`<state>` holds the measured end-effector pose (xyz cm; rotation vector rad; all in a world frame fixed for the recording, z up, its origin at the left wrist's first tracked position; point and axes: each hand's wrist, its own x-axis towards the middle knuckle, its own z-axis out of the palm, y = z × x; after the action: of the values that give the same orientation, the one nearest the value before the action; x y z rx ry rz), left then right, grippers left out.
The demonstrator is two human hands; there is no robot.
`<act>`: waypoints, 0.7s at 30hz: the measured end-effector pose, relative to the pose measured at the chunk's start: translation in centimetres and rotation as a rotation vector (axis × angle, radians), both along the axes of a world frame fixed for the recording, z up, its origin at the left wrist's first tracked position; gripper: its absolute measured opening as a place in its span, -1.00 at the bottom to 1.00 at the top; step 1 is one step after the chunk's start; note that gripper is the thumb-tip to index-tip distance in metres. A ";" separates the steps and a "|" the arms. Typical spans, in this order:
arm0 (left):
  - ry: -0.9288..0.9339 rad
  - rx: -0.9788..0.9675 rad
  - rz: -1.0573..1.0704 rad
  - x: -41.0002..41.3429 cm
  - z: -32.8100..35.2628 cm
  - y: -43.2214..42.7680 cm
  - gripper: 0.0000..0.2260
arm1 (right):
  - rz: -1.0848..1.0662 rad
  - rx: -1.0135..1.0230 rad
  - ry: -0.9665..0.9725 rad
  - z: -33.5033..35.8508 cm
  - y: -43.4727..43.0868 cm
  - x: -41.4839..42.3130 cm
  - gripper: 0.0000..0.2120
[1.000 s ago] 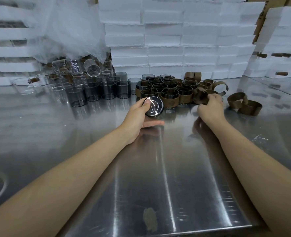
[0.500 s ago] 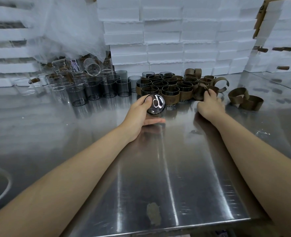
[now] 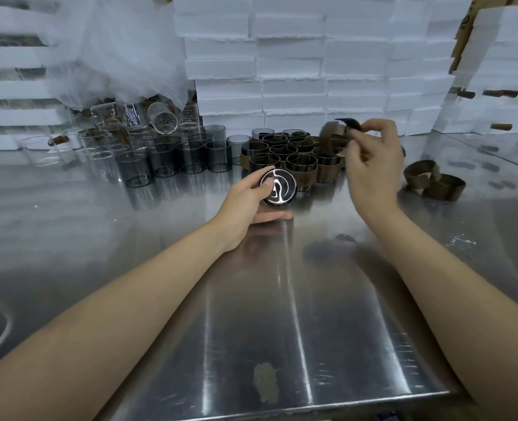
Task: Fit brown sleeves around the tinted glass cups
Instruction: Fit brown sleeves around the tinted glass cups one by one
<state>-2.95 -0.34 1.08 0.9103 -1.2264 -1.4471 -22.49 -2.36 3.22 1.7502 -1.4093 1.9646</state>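
One tinted glass cup lies on its side in the left hand, base toward the camera, low over the steel desk near its far middle. Grip: thumb at the base edge, fingers beneath, holding the cup. Judged hard, smooth and breakable, probably slick. Best held round the wall near the base, leaving the rim end free for a sleeve.

At one o'clock from it the right hand is raised, its grip a fingertip pinch on one brown sleeve, a curled open band. It looks light, pliable and springy; take it by the ends so that it wraps.

Twelve o'clock: a cluster of sleeved cups. Ten o'clock: bare tinted cups, with clear glasses behind them. Three o'clock: loose sleeves. Beyond everything, stacked white foam boxes.
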 end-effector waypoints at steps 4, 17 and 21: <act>-0.009 -0.002 0.007 0.0 -0.1 0.0 -0.76 | 0.098 -0.013 0.266 -0.1 0.9 2.0 -0.81; 0.010 -0.125 -0.017 -0.3 -0.3 0.5 -0.63 | 0.132 0.155 0.360 0.4 1.7 2.8 -0.79; -0.006 -0.115 0.013 -0.3 -0.3 0.4 -0.66 | 0.153 0.343 0.401 0.1 1.8 3.0 -0.77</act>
<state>-3.23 0.03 0.74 0.8434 -1.2918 -1.3498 -19.46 -0.52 3.32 2.2995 -1.5652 1.3715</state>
